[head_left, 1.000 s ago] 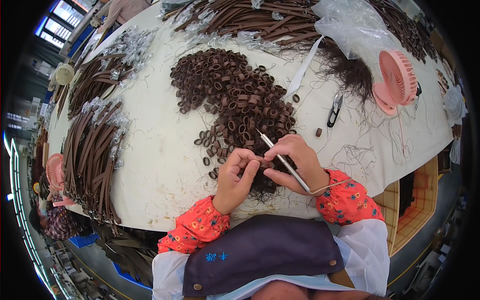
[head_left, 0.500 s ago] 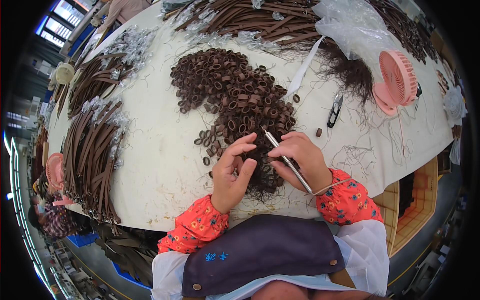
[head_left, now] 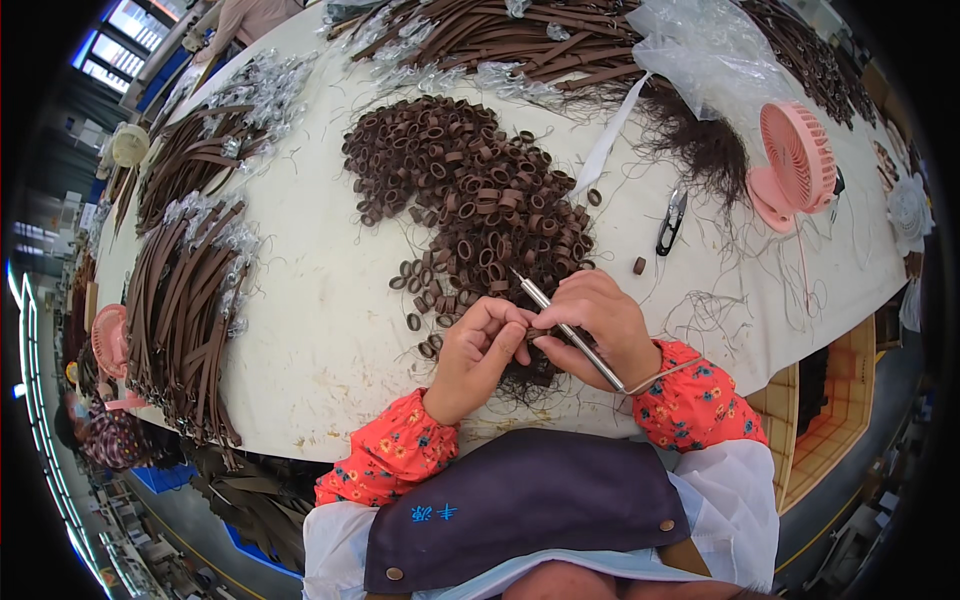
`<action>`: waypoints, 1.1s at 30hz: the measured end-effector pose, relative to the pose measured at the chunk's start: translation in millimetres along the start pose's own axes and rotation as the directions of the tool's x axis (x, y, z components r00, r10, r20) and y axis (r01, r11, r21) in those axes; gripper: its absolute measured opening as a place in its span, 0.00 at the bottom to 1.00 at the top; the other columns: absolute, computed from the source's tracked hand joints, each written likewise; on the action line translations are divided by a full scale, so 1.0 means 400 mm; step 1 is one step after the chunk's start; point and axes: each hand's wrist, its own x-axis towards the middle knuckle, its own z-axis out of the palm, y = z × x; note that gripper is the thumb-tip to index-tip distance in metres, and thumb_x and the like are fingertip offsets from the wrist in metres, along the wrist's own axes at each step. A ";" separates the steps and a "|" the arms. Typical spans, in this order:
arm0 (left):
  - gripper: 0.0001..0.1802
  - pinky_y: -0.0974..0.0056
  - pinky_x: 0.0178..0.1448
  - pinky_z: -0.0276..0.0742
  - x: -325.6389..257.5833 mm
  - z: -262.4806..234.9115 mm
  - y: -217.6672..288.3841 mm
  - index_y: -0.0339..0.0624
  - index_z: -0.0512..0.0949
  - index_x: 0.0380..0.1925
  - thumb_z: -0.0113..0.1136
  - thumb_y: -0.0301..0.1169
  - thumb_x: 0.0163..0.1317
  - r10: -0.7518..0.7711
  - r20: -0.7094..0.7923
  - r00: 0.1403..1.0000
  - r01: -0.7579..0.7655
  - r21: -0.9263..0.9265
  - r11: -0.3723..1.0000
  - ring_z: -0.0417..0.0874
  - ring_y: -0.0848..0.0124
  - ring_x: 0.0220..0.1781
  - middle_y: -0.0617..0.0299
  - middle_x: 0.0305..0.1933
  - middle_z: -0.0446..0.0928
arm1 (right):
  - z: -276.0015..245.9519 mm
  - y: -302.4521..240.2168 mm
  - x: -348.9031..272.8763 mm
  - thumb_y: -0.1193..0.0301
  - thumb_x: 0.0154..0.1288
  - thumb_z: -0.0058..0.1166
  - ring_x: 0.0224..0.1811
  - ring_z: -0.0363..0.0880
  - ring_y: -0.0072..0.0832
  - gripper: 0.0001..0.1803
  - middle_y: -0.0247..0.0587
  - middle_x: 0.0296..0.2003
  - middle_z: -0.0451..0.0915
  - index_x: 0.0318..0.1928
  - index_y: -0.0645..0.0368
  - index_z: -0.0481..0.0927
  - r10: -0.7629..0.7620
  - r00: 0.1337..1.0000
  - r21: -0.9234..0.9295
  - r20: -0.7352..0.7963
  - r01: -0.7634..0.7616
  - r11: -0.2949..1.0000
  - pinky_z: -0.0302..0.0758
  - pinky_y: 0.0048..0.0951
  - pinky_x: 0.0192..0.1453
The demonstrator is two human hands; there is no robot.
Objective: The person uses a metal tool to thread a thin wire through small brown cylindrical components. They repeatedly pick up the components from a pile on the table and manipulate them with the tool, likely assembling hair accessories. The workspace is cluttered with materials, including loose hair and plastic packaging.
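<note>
My right hand [head_left: 605, 322] is closed round a slim silver pen-shaped tool [head_left: 572, 334] with a thin pointed tip and a cord at its rear end. The tip points away from me, over a heap of small brown strap loops [head_left: 500, 205]. My left hand [head_left: 475, 355] is closed in a pinch and meets the right fingertips in front of the heap. Between the fingers a small brown loop [head_left: 532, 334] shows, mostly covered by them. Dark thread ends [head_left: 525, 382] lie under the hands.
Black thread snips [head_left: 671, 223] and one stray loop lie right of the heap. A pink fan [head_left: 795, 160] stands beyond them. Bundles of brown straps [head_left: 185, 320] cover the left side, more straps [head_left: 520, 40] the far side. Plastic film [head_left: 705, 50] lies at the far right.
My left hand has moved right and closed from spread fingers into a pinch, meeting my right hand at a loop. The silver tool has shifted slightly left and nearer to me.
</note>
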 end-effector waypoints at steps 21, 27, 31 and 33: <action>0.05 0.74 0.40 0.72 -0.004 0.000 -0.010 0.38 0.68 0.43 0.47 0.28 0.73 0.046 -0.056 0.997 -0.044 0.040 0.998 0.79 0.78 0.38 0.61 0.41 0.78 | -0.025 -0.008 -0.017 0.66 0.75 0.43 0.30 0.79 0.19 0.12 0.28 0.20 0.76 0.40 0.60 0.77 0.335 0.929 0.614 0.160 -0.359 0.703 0.57 0.42 0.70; 0.05 0.74 0.39 0.73 -0.004 0.000 -0.013 0.38 0.68 0.44 0.47 0.28 0.73 0.051 -0.057 0.997 -0.049 0.039 0.998 0.80 0.77 0.39 0.60 0.42 0.78 | -0.025 -0.009 -0.016 0.66 0.75 0.42 0.30 0.79 0.20 0.12 0.28 0.19 0.76 0.40 0.59 0.77 0.336 0.928 0.594 0.163 -0.364 0.718 0.57 0.43 0.70; 0.05 0.74 0.39 0.72 -0.004 0.000 -0.012 0.38 0.68 0.44 0.47 0.27 0.73 0.052 -0.055 0.997 -0.050 0.037 0.998 0.80 0.77 0.39 0.60 0.41 0.78 | -0.023 -0.007 -0.016 0.66 0.75 0.42 0.30 0.79 0.20 0.13 0.28 0.18 0.76 0.40 0.59 0.77 0.338 0.927 0.586 0.163 -0.366 0.723 0.57 0.43 0.70; 0.05 0.74 0.39 0.72 -0.004 0.000 -0.012 0.38 0.68 0.44 0.47 0.27 0.73 0.053 -0.054 0.997 -0.051 0.040 0.998 0.80 0.77 0.39 0.60 0.41 0.78 | -0.024 -0.007 -0.016 0.66 0.75 0.42 0.30 0.79 0.20 0.13 0.28 0.18 0.76 0.40 0.59 0.78 0.336 0.927 0.583 0.164 -0.366 0.726 0.57 0.43 0.70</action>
